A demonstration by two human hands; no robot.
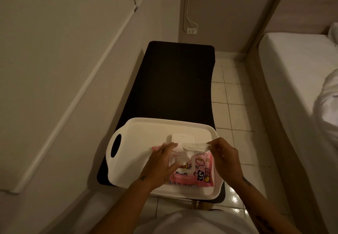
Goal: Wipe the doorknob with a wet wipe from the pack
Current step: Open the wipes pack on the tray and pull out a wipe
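Note:
A pink pack of wet wipes [202, 171] with cartoon prints lies in a white tray [139, 133] on a black bench. Its white flip lid [182, 139] stands open at the far end. My left hand [161, 162] lies flat on the pack, fingers spread, pressing it down. My right hand [224, 153] pinches one end of a white wet wipe [194, 146], which stretches from the pack's opening toward the right. No doorknob is in view.
The black bench [175, 80] runs along the left wall [54, 69]. A bed with white sheets [300, 80] stands on the right, across a strip of tiled floor [232, 95]. A wall socket [191, 31] with a cable sits behind the bench.

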